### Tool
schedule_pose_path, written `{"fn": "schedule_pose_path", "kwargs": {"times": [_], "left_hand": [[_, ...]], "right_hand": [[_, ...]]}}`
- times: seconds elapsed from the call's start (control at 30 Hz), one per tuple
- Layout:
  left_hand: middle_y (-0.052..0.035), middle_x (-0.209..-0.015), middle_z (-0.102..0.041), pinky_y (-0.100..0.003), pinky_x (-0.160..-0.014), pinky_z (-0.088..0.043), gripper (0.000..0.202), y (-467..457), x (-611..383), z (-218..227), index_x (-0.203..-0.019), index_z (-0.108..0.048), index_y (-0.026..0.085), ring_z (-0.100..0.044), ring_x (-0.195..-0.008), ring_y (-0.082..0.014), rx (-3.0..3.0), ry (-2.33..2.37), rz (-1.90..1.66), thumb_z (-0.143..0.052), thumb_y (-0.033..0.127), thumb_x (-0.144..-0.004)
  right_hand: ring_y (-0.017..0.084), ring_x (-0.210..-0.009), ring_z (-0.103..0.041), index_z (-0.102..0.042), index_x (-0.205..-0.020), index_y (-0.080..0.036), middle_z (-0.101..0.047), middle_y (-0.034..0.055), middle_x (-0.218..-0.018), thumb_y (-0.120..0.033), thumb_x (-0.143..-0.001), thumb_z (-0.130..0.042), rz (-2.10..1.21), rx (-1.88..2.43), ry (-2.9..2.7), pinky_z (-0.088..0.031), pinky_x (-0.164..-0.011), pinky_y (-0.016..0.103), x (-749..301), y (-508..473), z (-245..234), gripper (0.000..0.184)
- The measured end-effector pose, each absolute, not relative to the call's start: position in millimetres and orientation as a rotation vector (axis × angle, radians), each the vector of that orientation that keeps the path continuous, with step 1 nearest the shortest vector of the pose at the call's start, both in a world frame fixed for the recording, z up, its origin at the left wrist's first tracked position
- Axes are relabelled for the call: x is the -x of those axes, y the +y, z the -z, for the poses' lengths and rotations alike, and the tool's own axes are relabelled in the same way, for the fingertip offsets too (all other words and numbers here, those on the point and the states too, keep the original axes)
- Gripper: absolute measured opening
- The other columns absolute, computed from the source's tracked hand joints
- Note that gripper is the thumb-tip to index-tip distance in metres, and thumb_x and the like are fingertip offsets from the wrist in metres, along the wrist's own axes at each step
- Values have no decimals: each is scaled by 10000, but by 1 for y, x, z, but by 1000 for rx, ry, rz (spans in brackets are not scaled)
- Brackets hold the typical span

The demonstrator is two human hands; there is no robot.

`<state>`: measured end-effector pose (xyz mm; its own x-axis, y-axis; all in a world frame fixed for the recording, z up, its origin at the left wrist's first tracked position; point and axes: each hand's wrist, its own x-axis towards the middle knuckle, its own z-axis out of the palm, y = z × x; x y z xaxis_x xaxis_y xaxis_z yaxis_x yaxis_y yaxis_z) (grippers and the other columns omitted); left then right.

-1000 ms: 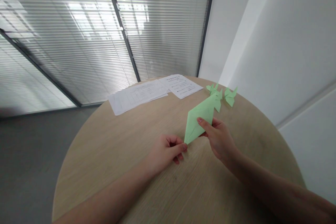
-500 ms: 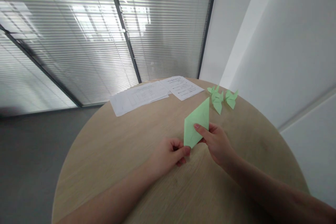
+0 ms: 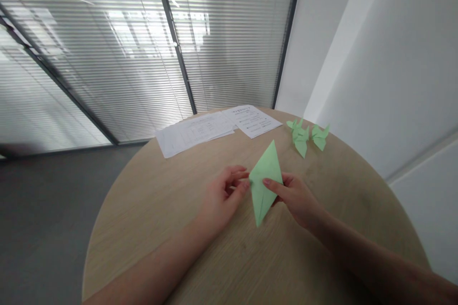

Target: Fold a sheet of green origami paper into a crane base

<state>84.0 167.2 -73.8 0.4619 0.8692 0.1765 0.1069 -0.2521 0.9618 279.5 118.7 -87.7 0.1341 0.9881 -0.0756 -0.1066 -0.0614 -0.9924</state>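
Observation:
A light green sheet of origami paper point(image 3: 268, 167), folded into a long diamond, is held up over the table. My right hand point(image 3: 295, 195) grips its right side, thumb flat on the front and the other fingers mostly hidden behind. A crease runs up the diamond's lower half, and its lower point angles down toward the table. Beside the paper's left corner is my left hand point(image 3: 227, 193), fingers loosely curled and apart from the thumb. Its fingertips are at that corner; whether they touch it I cannot tell.
Several folded green origami pieces point(image 3: 300, 139) lie at the back right of the round wooden table point(image 3: 143, 209). Printed white sheets point(image 3: 196, 132) overlap along the far edge. Beyond stand a window with blinds point(image 3: 236, 57) and a white wall point(image 3: 400, 71).
The green paper has opened out or turned from a slanted four-sided shape into a long diamond pointing down. My left hand has let go of its lower corner and moved up and left.

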Motion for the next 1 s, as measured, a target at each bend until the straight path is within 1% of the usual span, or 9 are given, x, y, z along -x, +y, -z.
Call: {"fn": "schedule_pose_path", "kwargs": {"times": [0.07, 0.17, 0.23, 0.37, 0.53, 0.63, 0.83, 0.93, 1.0], "left_hand": [[-92, -1101, -737, -283, -719, -571, 337, 167, -84, 75, -1194, -679, 190, -687, -861, -177, -1728, 836, -939, -652, 367, -909], [-37, -830, -715, -270, -640, -562, 357, 167, -86, 76, -1183, -712, 181, -641, -691, -145, -1661, 797, -876, -673, 359, -876], [-16, -743, -683, -262, -603, -554, 375, 167, -88, 75, -1166, -718, 164, -619, -639, -134, -1552, 795, -830, -693, 355, -844], [-21, -754, -686, -255, -606, -550, 353, 167, -90, 70, -1098, -727, 136, -631, -662, -135, -1407, 863, -871, -718, 327, -802], [-4, -710, -656, -274, -618, -543, 406, 168, -88, 70, -1143, -730, 134, -600, -628, -130, -1452, 881, -884, -731, 333, -789], [-11, -690, -659, -277, -619, -532, 377, 168, -88, 70, -1099, -750, 129, -594, -614, -131, -1486, 882, -859, -730, 342, -789], [-9, -648, -652, -242, -566, -525, 238, 165, -90, 65, -914, -782, 138, -584, -571, -116, -1436, 856, -869, -738, 324, -772], [-28, -688, -689, -244, -578, -541, 226, 165, -88, 64, -913, -792, 145, -607, -593, -125, -1465, 840, -839, -736, 322, -785], [-42, -739, -716, -247, -589, -550, 241, 164, -87, 64, -960, -802, 155, -620, -616, -129, -1495, 799, -810, -722, 325, -808]], "right_hand": [[168, -577, -610, -761, -777, -140, -705, 49, -656, -561, -720, -819, -1204, 1266, -1066, -502, -551, 293, -278, 116, 88, 429], [156, -574, -605, -760, -769, -147, -715, 45, -662, -551, -745, -806, -1216, 1259, -1146, -495, -553, 280, -276, 113, 88, 407], [153, -579, -609, -762, -774, -151, -723, 48, -674, -545, -769, -791, -1230, 1244, -1178, -496, -554, 275, -276, 112, 88, 396], [152, -594, -615, -766, -801, -153, -732, 50, -704, -520, -767, -804, -1270, 1196, -1188, -517, -549, 268, -276, 113, 89, 370], [150, -618, -630, -768, -845, -153, -742, 53, -735, -501, -776, -803, -1253, 1168, -1193, -541, -559, 264, -274, 114, 90, 356], [155, -626, -638, -756, -846, -154, -734, 48, -724, -507, -776, -800, -1237, 1167, -1198, -549, -567, 269, -273, 113, 90, 363], [139, -563, -594, -718, -799, -154, -688, 26, -660, -525, -782, -788, -1242, 1175, -1178, -513, -520, 264, -271, 112, 88, 378], [132, -557, -578, -722, -795, -151, -671, 19, -643, -531, -781, -786, -1249, 1174, -1144, -490, -514, 255, -270, 111, 87, 385], [129, -562, -573, -735, -812, -152, -672, 17, -652, -531, -781, -787, -1258, 1168, -1117, -479, -523, 252, -270, 111, 87, 384]]}}
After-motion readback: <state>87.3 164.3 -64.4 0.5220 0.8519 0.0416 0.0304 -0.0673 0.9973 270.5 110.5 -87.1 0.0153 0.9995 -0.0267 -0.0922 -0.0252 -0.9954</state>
